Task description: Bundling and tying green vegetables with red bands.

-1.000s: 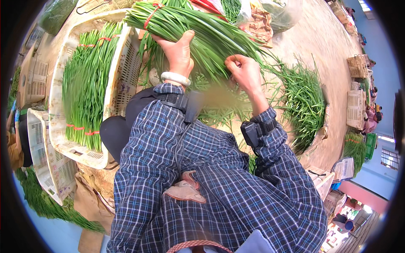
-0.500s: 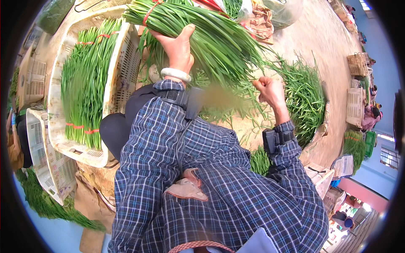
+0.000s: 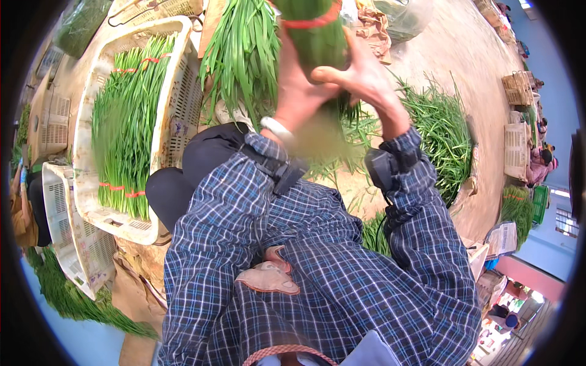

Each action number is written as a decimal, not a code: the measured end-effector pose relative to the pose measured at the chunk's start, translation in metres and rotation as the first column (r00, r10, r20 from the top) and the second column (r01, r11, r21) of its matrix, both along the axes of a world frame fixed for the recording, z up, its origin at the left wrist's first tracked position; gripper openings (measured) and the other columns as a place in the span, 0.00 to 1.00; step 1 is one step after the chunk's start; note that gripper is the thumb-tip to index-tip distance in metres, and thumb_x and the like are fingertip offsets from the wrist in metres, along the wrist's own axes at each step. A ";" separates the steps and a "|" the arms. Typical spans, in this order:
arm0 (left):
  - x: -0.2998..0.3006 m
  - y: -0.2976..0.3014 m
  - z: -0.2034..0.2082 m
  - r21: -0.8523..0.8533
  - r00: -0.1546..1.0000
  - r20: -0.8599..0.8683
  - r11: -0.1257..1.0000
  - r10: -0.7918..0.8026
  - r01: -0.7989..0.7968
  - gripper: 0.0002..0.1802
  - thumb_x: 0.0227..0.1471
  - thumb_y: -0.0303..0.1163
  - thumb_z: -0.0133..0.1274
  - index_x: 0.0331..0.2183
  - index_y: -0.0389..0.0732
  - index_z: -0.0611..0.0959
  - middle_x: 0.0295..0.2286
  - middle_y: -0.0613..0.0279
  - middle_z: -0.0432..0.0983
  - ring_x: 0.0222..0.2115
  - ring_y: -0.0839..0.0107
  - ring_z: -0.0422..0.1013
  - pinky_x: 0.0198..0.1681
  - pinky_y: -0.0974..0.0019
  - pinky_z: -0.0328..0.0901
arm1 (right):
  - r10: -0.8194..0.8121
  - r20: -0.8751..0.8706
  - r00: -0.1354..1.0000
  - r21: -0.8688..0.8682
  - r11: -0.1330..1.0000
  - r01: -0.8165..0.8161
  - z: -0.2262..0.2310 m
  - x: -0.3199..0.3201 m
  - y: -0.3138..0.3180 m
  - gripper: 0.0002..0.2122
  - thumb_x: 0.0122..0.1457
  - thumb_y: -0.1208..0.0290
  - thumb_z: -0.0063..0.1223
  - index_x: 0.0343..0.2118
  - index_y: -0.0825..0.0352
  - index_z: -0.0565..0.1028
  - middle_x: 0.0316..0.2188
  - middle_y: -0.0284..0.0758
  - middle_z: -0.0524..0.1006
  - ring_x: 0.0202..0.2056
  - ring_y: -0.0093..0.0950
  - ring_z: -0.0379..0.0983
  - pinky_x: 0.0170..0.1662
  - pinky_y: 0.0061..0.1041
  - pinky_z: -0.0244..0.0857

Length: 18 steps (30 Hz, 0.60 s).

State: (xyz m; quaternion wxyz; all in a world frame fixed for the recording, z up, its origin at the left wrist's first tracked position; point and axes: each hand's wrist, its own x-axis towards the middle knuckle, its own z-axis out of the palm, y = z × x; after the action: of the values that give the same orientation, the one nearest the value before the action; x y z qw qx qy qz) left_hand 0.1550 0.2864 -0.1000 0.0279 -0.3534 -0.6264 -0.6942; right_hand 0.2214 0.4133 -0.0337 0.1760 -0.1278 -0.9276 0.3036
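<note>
A bundle of green chives [image 3: 317, 47] stands on end at the top middle, somewhat blurred, with a red band [image 3: 312, 23] round it. My left hand [image 3: 299, 91] wraps its left side, a white bangle at the wrist. My right hand [image 3: 371, 76] grips it from the right, the thumb lying across the front near the left hand. The top of the bundle runs out of view. Just left of it, more long chives [image 3: 241, 46] hang loose in a heap. Beneath my hands, scattered leaves lie partly hidden behind a blur.
At my left stands a white slatted crate [image 3: 163, 119] of banded chives [image 3: 131, 128], with another white crate [image 3: 64, 219] beyond. A pile of loose leaves [image 3: 436, 137] lies to the right. Other people work at the far edges, and a crumpled brown bag [image 3: 373, 33] sits ahead.
The bundle has swung from lying slantwise in my left hand to standing end-on. My right hand has come up from the lower right and closed on it beside the left.
</note>
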 end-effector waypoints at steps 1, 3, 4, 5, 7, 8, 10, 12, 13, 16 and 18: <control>0.003 -0.002 0.007 -0.049 0.988 -0.114 0.994 -0.106 0.101 0.71 0.29 0.34 0.73 0.64 0.42 0.40 0.57 0.50 0.58 0.55 0.59 0.62 0.58 0.59 0.59 | 0.044 -0.046 0.998 0.025 0.999 -0.042 -0.001 -0.006 0.000 0.38 0.40 0.51 0.69 0.52 0.71 0.69 0.42 0.46 0.76 0.40 0.34 0.77 0.43 0.30 0.71; -0.004 -0.011 0.000 -0.143 0.972 -0.063 0.966 -0.224 0.214 0.71 0.29 0.36 0.72 0.65 0.51 0.42 0.56 0.47 0.62 0.53 0.54 0.66 0.57 0.58 0.61 | -0.017 -0.198 0.980 -0.377 0.924 -0.060 0.000 0.001 0.004 0.26 0.43 0.63 0.69 0.44 0.70 0.74 0.36 0.38 0.80 0.38 0.29 0.77 0.45 0.25 0.70; -0.008 -0.011 0.005 -0.202 0.960 -0.078 0.947 -0.269 0.249 0.67 0.30 0.37 0.71 0.65 0.52 0.45 0.53 0.48 0.66 0.52 0.55 0.67 0.57 0.58 0.61 | -0.068 -0.220 0.973 -0.508 0.860 -0.055 -0.012 0.007 0.012 0.24 0.44 0.64 0.68 0.44 0.70 0.74 0.36 0.37 0.80 0.38 0.27 0.77 0.45 0.25 0.70; -0.015 -0.013 0.011 -0.260 0.945 -0.091 0.923 -0.314 0.282 0.64 0.32 0.37 0.70 0.65 0.53 0.49 0.50 0.48 0.70 0.51 0.55 0.68 0.57 0.57 0.61 | -0.123 -0.235 0.964 -0.628 0.777 -0.054 -0.025 0.012 0.022 0.23 0.45 0.66 0.68 0.44 0.70 0.75 0.37 0.35 0.80 0.38 0.26 0.77 0.45 0.25 0.70; -0.027 -0.018 0.015 -0.430 0.967 -0.248 0.901 -0.050 -0.064 0.53 0.34 0.41 0.70 0.61 0.49 0.63 0.43 0.56 0.75 0.42 0.60 0.72 0.49 0.60 0.66 | -0.131 -0.202 0.971 -0.696 0.716 -0.048 -0.047 0.017 0.037 0.22 0.46 0.67 0.67 0.44 0.71 0.75 0.37 0.35 0.80 0.38 0.25 0.76 0.45 0.25 0.70; -0.036 -0.018 0.014 -0.377 0.940 -0.330 0.902 0.082 -0.211 0.53 0.33 0.43 0.70 0.61 0.49 0.64 0.42 0.56 0.75 0.41 0.61 0.71 0.48 0.60 0.65 | -0.130 -0.174 0.976 -0.759 0.649 -0.048 -0.054 0.019 0.045 0.21 0.47 0.67 0.66 0.43 0.72 0.75 0.37 0.35 0.79 0.38 0.24 0.76 0.45 0.25 0.70; -0.045 -0.019 0.019 -0.366 0.961 -0.225 0.900 0.161 -0.237 0.56 0.33 0.49 0.71 0.60 0.43 0.63 0.45 0.58 0.74 0.46 0.64 0.68 0.52 0.62 0.62 | -0.054 -0.164 0.985 -0.838 0.535 -0.111 -0.048 0.021 0.051 0.23 0.50 0.65 0.62 0.45 0.74 0.72 0.39 0.38 0.78 0.36 0.24 0.77 0.43 0.24 0.72; -0.044 -0.012 0.008 -0.229 0.983 0.159 0.965 -0.095 0.131 0.56 0.33 0.50 0.71 0.60 0.40 0.63 0.48 0.58 0.72 0.49 0.64 0.66 0.54 0.62 0.60 | 0.064 -0.147 0.987 -0.886 0.435 -0.160 -0.042 0.015 0.058 0.26 0.51 0.61 0.60 0.48 0.75 0.69 0.40 0.38 0.77 0.36 0.24 0.77 0.39 0.23 0.75; -0.043 -0.008 0.004 0.039 0.795 0.461 0.904 -0.394 0.426 0.56 0.34 0.51 0.71 0.59 0.37 0.63 0.50 0.57 0.70 0.51 0.65 0.65 0.56 0.62 0.59 | 0.116 -0.162 0.980 -0.891 0.409 -0.196 -0.039 0.009 0.059 0.25 0.53 0.61 0.58 0.49 0.75 0.69 0.40 0.38 0.77 0.36 0.24 0.77 0.39 0.23 0.75; -0.038 -0.006 -0.005 0.284 0.510 0.590 0.752 -0.627 0.595 0.49 0.36 0.44 0.71 0.56 0.36 0.66 0.47 0.55 0.73 0.49 0.65 0.69 0.55 0.64 0.62 | 0.225 -0.012 0.974 -0.827 0.546 -0.136 -0.025 -0.014 0.060 0.26 0.56 0.57 0.56 0.49 0.75 0.69 0.41 0.40 0.77 0.36 0.23 0.77 0.37 0.22 0.75; -0.039 -0.007 -0.009 0.331 0.484 0.608 0.755 -0.630 0.566 0.43 0.39 0.39 0.70 0.54 0.36 0.67 0.46 0.56 0.74 0.46 0.66 0.70 0.53 0.65 0.65 | 0.226 0.118 0.967 -0.606 0.787 -0.110 0.001 -0.023 0.056 0.33 0.55 0.51 0.57 0.53 0.76 0.66 0.44 0.43 0.76 0.42 0.27 0.76 0.45 0.25 0.72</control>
State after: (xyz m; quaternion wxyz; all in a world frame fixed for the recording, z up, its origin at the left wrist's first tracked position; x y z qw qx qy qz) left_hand 0.1156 0.2798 -0.1089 -0.4344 -0.2631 -0.3967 -0.7647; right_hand 0.1987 0.4696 -0.0325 0.0126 -0.1205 -0.8053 0.5804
